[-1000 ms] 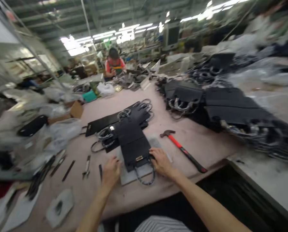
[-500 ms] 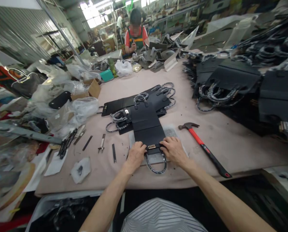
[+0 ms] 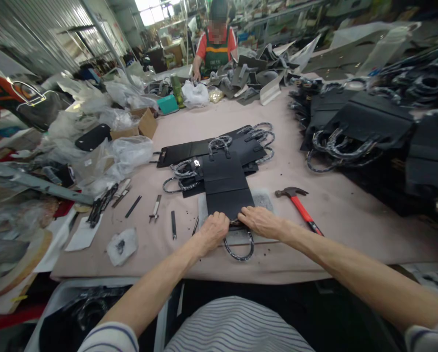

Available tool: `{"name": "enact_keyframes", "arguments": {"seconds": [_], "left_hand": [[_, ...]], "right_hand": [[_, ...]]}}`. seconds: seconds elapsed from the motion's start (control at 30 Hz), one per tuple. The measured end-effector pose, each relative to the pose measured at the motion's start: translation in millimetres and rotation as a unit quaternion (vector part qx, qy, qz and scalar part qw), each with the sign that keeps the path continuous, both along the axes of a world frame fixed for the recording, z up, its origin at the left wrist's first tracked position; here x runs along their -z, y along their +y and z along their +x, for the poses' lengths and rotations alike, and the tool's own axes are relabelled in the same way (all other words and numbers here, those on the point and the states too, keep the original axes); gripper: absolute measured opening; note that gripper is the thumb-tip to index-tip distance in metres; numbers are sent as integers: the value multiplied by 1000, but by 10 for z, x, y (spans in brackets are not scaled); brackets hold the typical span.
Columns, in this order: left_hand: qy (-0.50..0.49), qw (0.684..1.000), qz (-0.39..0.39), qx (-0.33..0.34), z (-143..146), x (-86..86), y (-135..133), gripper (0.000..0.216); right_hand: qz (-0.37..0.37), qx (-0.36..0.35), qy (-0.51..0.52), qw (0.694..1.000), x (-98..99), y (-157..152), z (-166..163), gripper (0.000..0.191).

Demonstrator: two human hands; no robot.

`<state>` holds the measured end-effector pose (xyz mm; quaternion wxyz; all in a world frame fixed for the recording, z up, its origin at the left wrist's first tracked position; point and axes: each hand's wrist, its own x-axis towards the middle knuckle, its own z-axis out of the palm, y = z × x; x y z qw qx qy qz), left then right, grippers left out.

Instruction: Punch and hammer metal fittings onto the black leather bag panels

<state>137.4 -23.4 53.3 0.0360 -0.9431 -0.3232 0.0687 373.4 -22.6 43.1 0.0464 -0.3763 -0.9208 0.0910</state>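
A flat black handbag panel lies lengthwise in front of me on a pale slab. My left hand grips its near edge on the left, fingers curled over it. On the right, my right hand holds the same edge with bent fingers. Between the two hands a metal clasp is mostly covered. A plastic-wrapped handle loops toward me below the edge. Under and beyond this panel are other black handbag panels with wrapped handles.
A claw hammer with a red and black handle lies right of my right forearm. Small tools, including a dark metal strip, lie to the left. Stacked handbag pieces fill the right side. A co-worker is across the table.
My hands have closed in toward the clasp, now hiding most of it. My right forearm now crosses over the hammer's handle. The co-worker's hand has lowered toward the table.
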Motion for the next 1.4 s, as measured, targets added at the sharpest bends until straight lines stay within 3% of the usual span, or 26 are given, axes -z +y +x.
{"name": "enact_keyframes", "arguments": {"seconds": [0.1, 0.23, 0.37, 0.6, 0.7, 0.83, 0.93, 1.07, 1.13, 1.27, 1.4], "left_hand": [[-84, 996, -20, 13, -207, 113, 44, 20], [-229, 969, -40, 82, -478, 280, 99, 30], [-313, 945, -33, 88, -534, 414, 73, 35], [-383, 918, -94, -37, -488, 435, -159, 40], [-386, 906, -114, -131, -540, 400, -280, 39], [-341, 892, -43, -294, -793, 353, -339, 29], [-317, 837, 3, -446, -1118, 282, -248, 22], [-241, 757, -58, -604, -1514, 170, -30, 18], [-214, 744, -91, -627, -1614, 133, 64, 22], [-146, 752, -161, -623, -1605, 90, 205, 33], [-117, 751, -205, -616, -1504, 58, 317, 22]], "right_hand": [[-5, 8, 49, 999, 74, -10, 123, 24], [-15, 14, 128, 992, 227, -40, 272, 35], [-10, 36, 185, 982, 333, -93, 300, 38], [5, 112, 264, 958, 372, -329, 199, 34], [29, 178, 298, 937, 469, -428, 161, 37], [79, 235, 302, 920, 639, -438, 151, 42], [75, 243, 298, 920, 713, -414, 166, 42], [69, 240, 292, 923, 748, -415, 205, 40], [64, 237, 291, 925, 759, -422, 223, 40], [53, 237, 287, 927, 744, -437, 238, 39], [38, 216, 278, 935, 644, -464, 229, 38]]}}
